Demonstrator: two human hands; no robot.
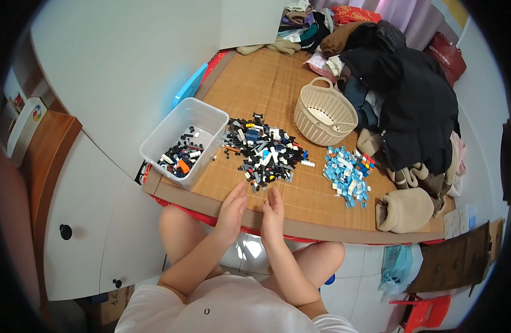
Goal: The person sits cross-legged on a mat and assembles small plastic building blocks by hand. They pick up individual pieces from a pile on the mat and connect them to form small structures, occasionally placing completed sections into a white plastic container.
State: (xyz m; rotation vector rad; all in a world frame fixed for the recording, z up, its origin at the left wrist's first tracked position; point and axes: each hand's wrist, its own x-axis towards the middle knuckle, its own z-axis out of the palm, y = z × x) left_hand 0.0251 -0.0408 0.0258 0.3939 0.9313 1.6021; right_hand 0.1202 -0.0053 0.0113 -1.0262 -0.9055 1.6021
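My left hand (231, 213) and my right hand (272, 213) hover over the front edge of the bamboo mat, palms turned toward each other with a gap between. Their fingers stretch forward, and I see nothing held in either. Just beyond the fingertips lies a loose pile of toy building bricks (266, 155), mostly black, grey and white with a few blue, yellow and orange ones. To the left stands a clear plastic box (210, 151), with more bricks and an orange piece (183, 166) at its bottom.
A cream basket (316, 119) stands behind the pile. Right of it lie blue and white tiles (344, 177) beside a puzzle cube (366, 165). Clothes (416, 105) are heaped along the right. A blue lid (190, 86) leans behind the box, near a white cabinet (122, 66).
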